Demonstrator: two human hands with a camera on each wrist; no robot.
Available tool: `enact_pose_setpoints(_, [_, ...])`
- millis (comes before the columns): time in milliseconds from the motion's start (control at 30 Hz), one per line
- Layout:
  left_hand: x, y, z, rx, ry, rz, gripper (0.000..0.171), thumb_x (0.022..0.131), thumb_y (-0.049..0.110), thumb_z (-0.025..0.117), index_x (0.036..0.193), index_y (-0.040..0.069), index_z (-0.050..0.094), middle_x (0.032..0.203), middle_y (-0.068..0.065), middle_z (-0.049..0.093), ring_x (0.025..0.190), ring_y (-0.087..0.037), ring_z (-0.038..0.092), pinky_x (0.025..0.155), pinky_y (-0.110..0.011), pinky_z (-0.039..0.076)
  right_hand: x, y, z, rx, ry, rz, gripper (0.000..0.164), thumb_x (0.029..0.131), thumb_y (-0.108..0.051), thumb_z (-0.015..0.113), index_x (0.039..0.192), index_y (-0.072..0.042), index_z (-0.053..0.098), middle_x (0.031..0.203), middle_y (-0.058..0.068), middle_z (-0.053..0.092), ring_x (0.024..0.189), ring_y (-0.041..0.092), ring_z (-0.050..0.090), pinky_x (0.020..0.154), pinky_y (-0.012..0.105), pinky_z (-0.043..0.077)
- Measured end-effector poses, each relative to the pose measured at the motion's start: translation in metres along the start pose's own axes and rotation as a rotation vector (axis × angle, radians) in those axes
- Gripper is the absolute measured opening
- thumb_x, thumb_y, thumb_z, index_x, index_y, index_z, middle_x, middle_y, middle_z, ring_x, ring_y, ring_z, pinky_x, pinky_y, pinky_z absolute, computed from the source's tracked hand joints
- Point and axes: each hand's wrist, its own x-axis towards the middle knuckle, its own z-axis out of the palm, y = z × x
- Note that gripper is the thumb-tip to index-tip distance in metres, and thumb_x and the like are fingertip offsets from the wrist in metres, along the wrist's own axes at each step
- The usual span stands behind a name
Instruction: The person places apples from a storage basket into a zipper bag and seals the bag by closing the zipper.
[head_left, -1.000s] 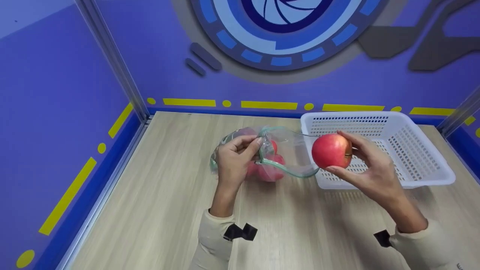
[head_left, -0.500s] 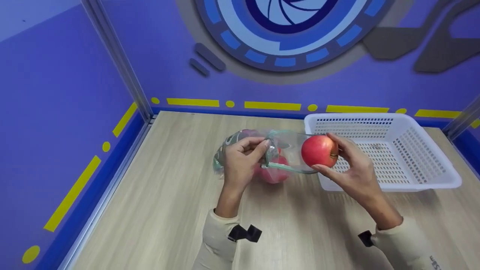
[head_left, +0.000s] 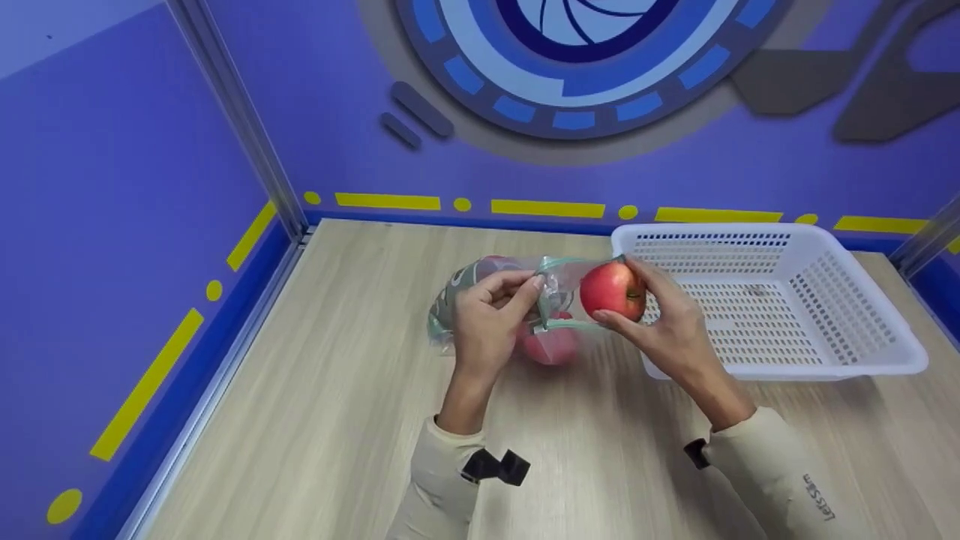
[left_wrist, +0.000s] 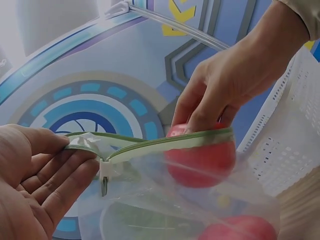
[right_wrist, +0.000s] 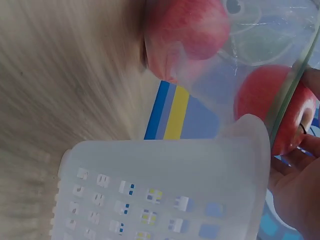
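Observation:
A clear zip bag with a green-edged mouth and a slider hangs from my left hand, whose thumb and fingers pinch its rim. Inside the bag, a red apple shows low down through the plastic; other contents are partly hidden behind my hand. My right hand grips a second red apple by its stem side. In the left wrist view that apple sits in the bag's mouth, its lower part below the green rim, with my fingers over its top.
A white perforated plastic basket stands on the right of the wooden table, just beyond my right hand. Blue-purple printed panels close off the back and left side.
My right hand has moved left with the apple, from over the basket's near side into the bag's mouth. My left hand keeps its pinch on the rim and has barely moved.

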Motion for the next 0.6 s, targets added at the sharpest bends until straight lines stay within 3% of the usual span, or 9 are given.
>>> enact_pose_setpoints(200, [-0.0014,-0.0005,0.0028,-0.058,0.056,0.035,0.016,0.098,0.004,0.076,0.11,-0.006,0.077,0.095,-0.013,0.078,0.079,-0.025,0.076,0.074,-0.037,0.065,0.0002,0.0004,0.0041,0.009,-0.07,-0.001,0.091,0.08,-0.021,0.095,0.156,0.0,0.05,0.155,0.019,0.055,0.136,0.039,0.057,0.109,0.056,0.049])
enact_pose_setpoints(367, [-0.0014,-0.0009,0.0021,-0.067,0.104,0.021,0.017,0.099,0.006,0.076,0.111,-0.005,0.077,0.097,-0.014,0.077,0.083,-0.026,0.076,0.077,-0.038,0.065,-0.0039,0.0022,0.0016,0.089,-0.149,0.082,0.08,0.087,-0.026,0.089,0.155,-0.005,0.053,0.146,0.016,0.063,0.129,0.037,0.064,0.104,0.052,0.053])
enact_pose_setpoints(600, [0.0016,-0.0005,-0.0027,-0.107,0.15,0.015,0.017,0.099,0.006,0.076,0.111,-0.005,0.077,0.094,-0.013,0.077,0.079,-0.025,0.074,0.076,-0.039,0.065,-0.0022,0.0059,-0.0055,0.118,-0.133,0.112,0.041,0.098,-0.012,0.078,0.137,0.0,0.068,0.122,0.013,0.076,0.106,0.03,0.074,0.092,0.013,0.053])
